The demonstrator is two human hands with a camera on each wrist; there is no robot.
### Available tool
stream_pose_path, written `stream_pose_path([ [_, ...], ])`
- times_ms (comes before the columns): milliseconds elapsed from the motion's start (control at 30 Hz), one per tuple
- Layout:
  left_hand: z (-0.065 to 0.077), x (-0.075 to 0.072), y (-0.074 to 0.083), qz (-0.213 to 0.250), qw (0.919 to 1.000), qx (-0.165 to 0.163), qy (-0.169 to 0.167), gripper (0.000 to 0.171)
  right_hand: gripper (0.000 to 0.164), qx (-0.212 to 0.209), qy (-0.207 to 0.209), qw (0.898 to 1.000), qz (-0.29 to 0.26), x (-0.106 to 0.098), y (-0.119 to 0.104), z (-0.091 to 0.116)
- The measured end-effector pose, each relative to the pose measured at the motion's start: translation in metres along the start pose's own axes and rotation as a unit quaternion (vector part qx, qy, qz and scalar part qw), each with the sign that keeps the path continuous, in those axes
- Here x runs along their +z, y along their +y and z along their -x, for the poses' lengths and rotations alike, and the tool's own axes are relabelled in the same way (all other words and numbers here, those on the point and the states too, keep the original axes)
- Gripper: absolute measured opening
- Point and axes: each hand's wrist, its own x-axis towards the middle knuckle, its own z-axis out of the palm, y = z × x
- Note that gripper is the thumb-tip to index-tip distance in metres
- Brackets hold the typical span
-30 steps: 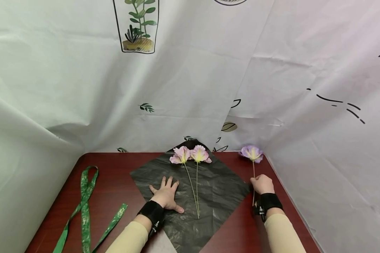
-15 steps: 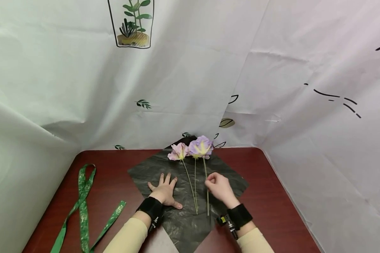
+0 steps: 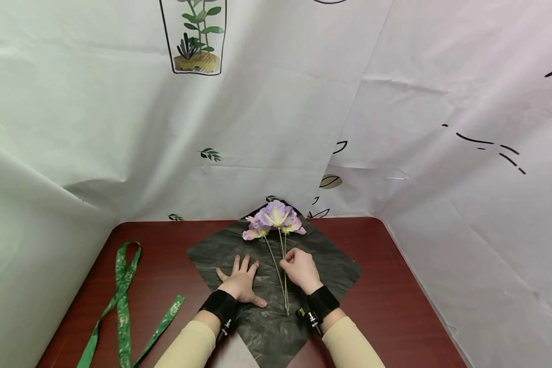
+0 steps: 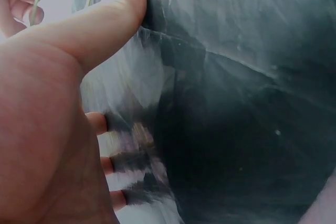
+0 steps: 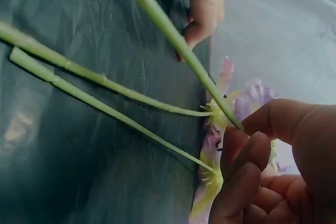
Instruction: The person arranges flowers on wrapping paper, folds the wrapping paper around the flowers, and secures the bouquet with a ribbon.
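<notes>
My right hand [image 3: 300,268] pinches the stem of a purple artificial flower [image 3: 276,213] between thumb and fingertips. Its bloom overlaps two pink flowers [image 3: 254,233] that lie on a crinkled black wrapping sheet [image 3: 328,258]. In the right wrist view, the pinched green stem [image 5: 173,35] stands above the two other stems [image 5: 121,114], which run side by side over the sheet. My left hand [image 3: 241,285] rests with spread fingers on the left part of the sheet. From the left wrist, its thumb [image 4: 100,30] stretches along the black surface.
A green printed ribbon [image 3: 124,319] lies looped and crossed at the left of the dark red table [image 3: 165,245], one loose end toward the sheet. White curtain [image 3: 276,117] closes off the back and both sides. Bare tabletop [image 3: 386,291] shows at the right.
My right hand has carried the purple flower from the table's right side leftward over the sheet, to the pink flowers. My left hand has stayed in place on the sheet.
</notes>
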Motion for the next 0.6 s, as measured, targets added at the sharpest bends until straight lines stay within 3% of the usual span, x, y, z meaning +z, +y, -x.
stream_pose_path([
  [100,0.000,0.000,0.001,0.000,1.0000,0.000,-0.002,0.120,0.011,0.000,0.018,1.000,-0.004,0.001,-0.002,-0.001],
  [200,-0.001,0.000,0.000,0.001,1.0000,-0.002,-0.007,0.120,0.007,0.025,0.025,0.999,-0.013,-0.017,-0.038,0.013],
  [400,-0.006,0.002,-0.002,0.003,0.9998,-0.012,-0.014,0.122,0.006,-0.006,0.054,0.998,-0.005,-0.015,-0.043,0.012],
  [600,-0.018,0.013,-0.006,0.008,0.9999,-0.007,-0.013,0.126,0.004,-0.022,0.092,0.995,-0.044,-0.020,-0.047,0.014],
])
